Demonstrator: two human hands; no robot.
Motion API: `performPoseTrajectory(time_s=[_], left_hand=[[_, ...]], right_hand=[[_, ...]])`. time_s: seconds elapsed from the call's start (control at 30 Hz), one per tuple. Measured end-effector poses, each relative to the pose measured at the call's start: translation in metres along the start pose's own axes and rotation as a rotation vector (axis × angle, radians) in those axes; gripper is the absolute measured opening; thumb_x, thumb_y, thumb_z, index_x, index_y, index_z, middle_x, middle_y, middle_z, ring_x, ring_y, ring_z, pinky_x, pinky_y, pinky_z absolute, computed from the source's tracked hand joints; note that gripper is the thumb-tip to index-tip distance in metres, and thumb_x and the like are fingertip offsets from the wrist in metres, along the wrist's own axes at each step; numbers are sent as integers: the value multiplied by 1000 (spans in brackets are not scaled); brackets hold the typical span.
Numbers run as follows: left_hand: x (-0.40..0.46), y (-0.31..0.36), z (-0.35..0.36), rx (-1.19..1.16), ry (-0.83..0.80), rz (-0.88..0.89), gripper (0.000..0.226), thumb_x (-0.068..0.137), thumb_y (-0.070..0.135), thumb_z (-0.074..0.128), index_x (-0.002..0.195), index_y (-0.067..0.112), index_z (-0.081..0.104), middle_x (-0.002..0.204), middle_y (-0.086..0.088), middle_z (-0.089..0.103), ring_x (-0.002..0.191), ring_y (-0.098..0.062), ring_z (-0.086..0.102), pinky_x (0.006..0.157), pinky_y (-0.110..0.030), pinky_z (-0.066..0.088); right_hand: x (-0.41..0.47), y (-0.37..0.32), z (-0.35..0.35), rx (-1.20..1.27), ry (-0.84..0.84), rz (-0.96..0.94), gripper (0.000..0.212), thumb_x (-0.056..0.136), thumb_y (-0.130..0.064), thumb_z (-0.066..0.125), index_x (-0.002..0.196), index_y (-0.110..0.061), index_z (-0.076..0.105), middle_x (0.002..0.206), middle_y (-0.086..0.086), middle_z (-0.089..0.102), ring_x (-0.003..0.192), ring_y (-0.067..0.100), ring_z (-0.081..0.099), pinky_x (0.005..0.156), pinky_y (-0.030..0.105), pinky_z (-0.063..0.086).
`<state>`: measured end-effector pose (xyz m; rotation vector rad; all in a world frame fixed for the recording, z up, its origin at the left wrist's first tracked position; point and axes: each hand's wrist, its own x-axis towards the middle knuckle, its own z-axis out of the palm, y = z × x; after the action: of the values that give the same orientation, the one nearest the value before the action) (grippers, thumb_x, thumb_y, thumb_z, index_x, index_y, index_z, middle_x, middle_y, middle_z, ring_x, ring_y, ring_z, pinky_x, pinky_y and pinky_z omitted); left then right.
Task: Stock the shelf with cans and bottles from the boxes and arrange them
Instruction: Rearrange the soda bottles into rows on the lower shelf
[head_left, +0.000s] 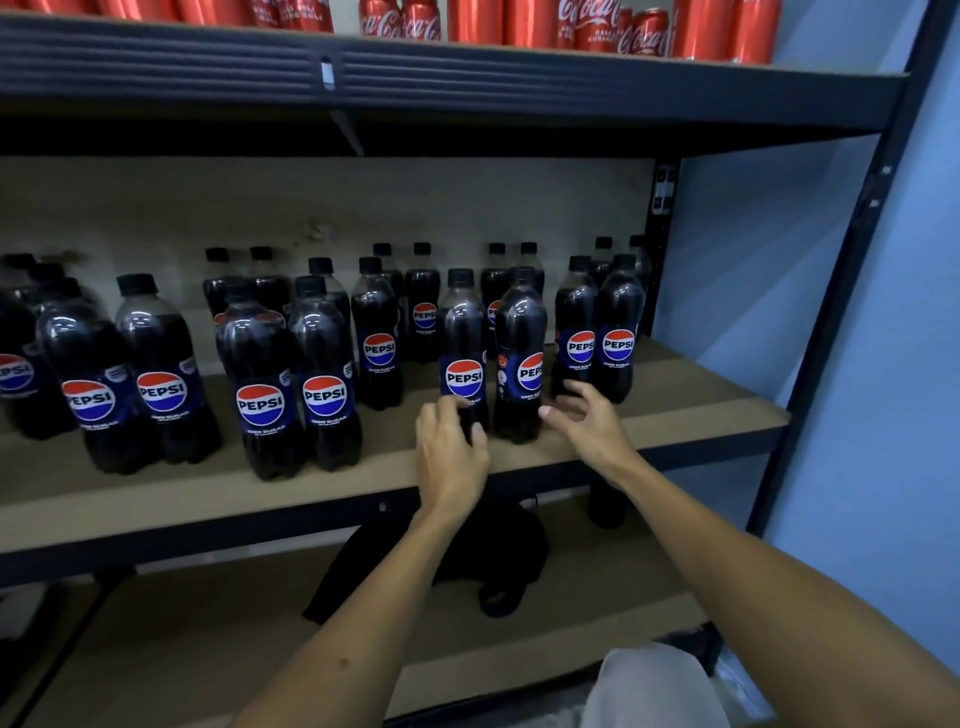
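Observation:
Several dark Pepsi bottles stand in rows on the middle shelf (701, 410). My left hand (449, 452) is at the foot of one front bottle (464, 343), its fingers curled against the base. My right hand (589, 421) hovers just right of the neighbouring front bottle (521, 338), fingers spread and relaxed, holding nothing. Two more bottles (618, 322) stand behind that hand near the shelf's right end. Red Coca-Cola cans (644, 31) line the top shelf.
A black cloth or bag (493, 551) lies on the lower shelf (208, 623) under my arms, and a dark bottle (605, 501) stands there at the right. The black shelf upright (841, 291) and a blue wall (909, 415) close off the right side.

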<state>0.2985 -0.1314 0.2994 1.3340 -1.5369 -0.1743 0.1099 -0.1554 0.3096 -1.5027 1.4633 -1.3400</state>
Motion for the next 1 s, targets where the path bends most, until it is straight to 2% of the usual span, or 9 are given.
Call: performPoseTrajectory(time_s=[0.13, 0.3, 0.37, 0.5, 0.57, 0.63, 0.7, 0.83, 1.0], left_hand=[[-13, 39, 37, -91, -224, 123, 18, 88, 8, 59, 104, 13, 65, 99, 0, 61, 88, -13, 59, 82, -28, 51], [1, 73, 100, -195, -407, -230, 32, 89, 11, 62, 120, 16, 61, 109, -1, 63, 103, -15, 61, 85, -22, 47], [14, 79, 121, -208, -390, -330, 41, 89, 9, 62, 129, 14, 56, 119, -4, 62, 111, -18, 59, 90, -25, 45], [41, 82, 159, -231, -250, -506, 54, 87, 12, 68, 137, 8, 49, 130, -14, 60, 122, -30, 55, 99, -35, 45], [56, 79, 176, -255, -226, -553, 81, 86, 16, 72, 153, 12, 26, 147, -14, 46, 136, -31, 42, 110, -38, 37], [69, 75, 191, -291, -224, -564, 96, 85, 18, 73, 156, 17, 10, 156, -11, 33, 144, -30, 31, 117, -43, 28], [79, 71, 206, -322, -214, -552, 88, 84, 18, 74, 155, 19, 21, 151, -9, 41, 140, -30, 37, 114, -45, 33], [84, 69, 224, -317, -176, -505, 67, 80, 15, 77, 139, 14, 45, 135, -9, 58, 125, -30, 53, 104, -42, 43], [86, 88, 249, -337, -265, -425, 66, 74, 17, 82, 132, 13, 52, 128, -9, 63, 119, -29, 58, 100, -38, 47]], right_hand=[[5, 19, -45, -40, 206, 71, 54, 91, -20, 69, 138, -6, 48, 130, 13, 60, 105, 15, 57, 90, 26, 44], [35, 38, -94, -120, 270, 214, 61, 89, -20, 71, 142, -5, 44, 137, 12, 54, 123, 24, 52, 101, 31, 42], [50, 44, -104, -99, 246, 243, 72, 85, -22, 76, 146, -7, 40, 143, 11, 50, 128, 25, 49, 108, 37, 41], [77, 52, -107, -79, 174, 229, 82, 79, -21, 81, 147, -11, 36, 144, 9, 48, 130, 24, 47, 110, 41, 40], [88, 54, -104, -45, 152, 184, 87, 77, -19, 84, 148, -12, 34, 145, 7, 47, 132, 23, 46, 111, 39, 39], [97, 56, -102, 26, 120, 137, 90, 74, -15, 85, 148, -12, 34, 140, 1, 50, 128, 19, 48, 106, 34, 40], [102, 58, -100, 76, 90, 109, 79, 75, -10, 84, 142, -15, 42, 128, -4, 54, 117, 15, 53, 97, 29, 43], [114, 69, -104, 154, 125, 60, 49, 76, -3, 81, 116, -15, 57, 112, 2, 65, 104, 19, 62, 91, 30, 50], [122, 80, -137, 165, 213, 38, 48, 77, 3, 77, 112, -21, 54, 97, -8, 63, 96, 16, 61, 91, 32, 50]])
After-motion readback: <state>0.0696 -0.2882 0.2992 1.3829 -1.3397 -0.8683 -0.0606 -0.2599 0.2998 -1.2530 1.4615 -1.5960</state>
